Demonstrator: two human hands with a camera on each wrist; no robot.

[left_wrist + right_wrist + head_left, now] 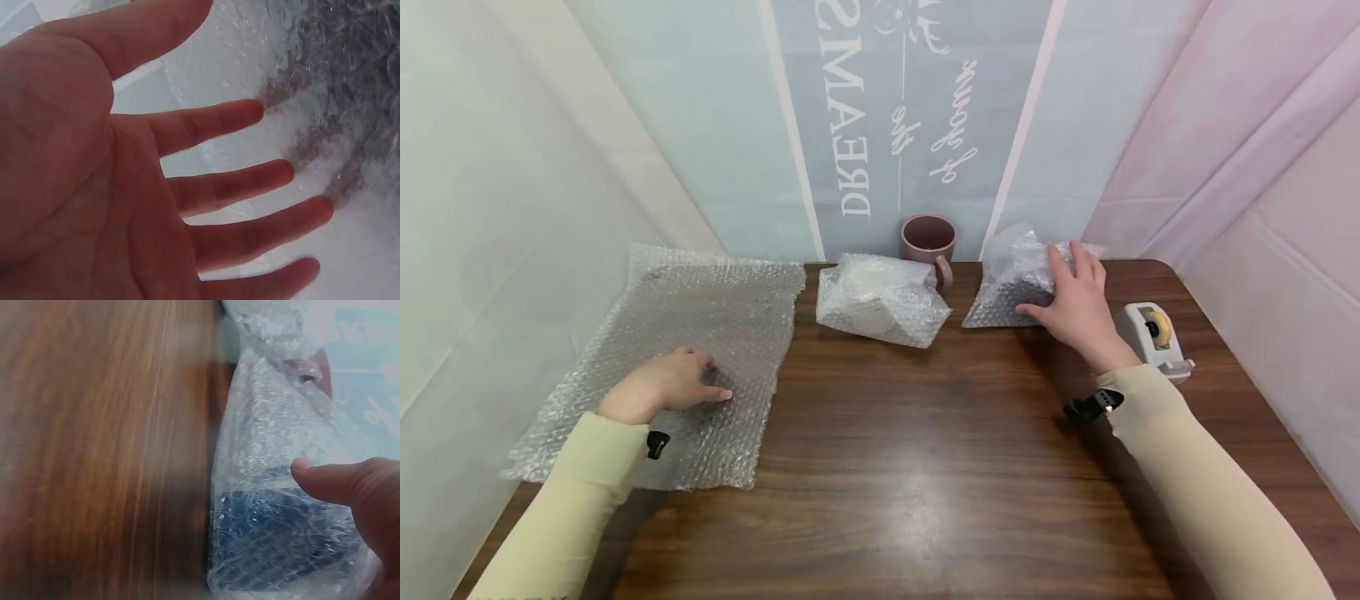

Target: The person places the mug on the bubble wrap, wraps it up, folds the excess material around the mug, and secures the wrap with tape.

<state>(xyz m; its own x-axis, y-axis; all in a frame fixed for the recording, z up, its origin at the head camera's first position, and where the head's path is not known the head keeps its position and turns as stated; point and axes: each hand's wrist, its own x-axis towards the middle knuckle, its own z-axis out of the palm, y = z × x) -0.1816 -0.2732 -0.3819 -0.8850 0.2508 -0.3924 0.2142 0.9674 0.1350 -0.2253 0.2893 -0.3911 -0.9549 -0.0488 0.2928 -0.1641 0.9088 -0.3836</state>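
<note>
My left hand [668, 385] is over a flat sheet of bubble wrap [730, 300] on the left of the table. Its fingers are spread, and in the left wrist view the fingertips are right at the plastic. At the back right, my right hand [1077, 307] is spread over a bubble-wrapped bundle [1002, 292], with thumb and fingers apart. In the right wrist view the straight thumb [331, 480] lies over the wrapping. Something dark blue shows through the bubbles; its kind is hidden by the wrap.
A second bubble-wrapped bundle [880, 296], pale inside, lies at the back middle. Behind it stands a dusky pink mug [917, 252], close to the curtain [925, 125]. A white tape dispenser [1138, 333] with yellowish tape sits to the right of my right hand on the wooden table [865, 467].
</note>
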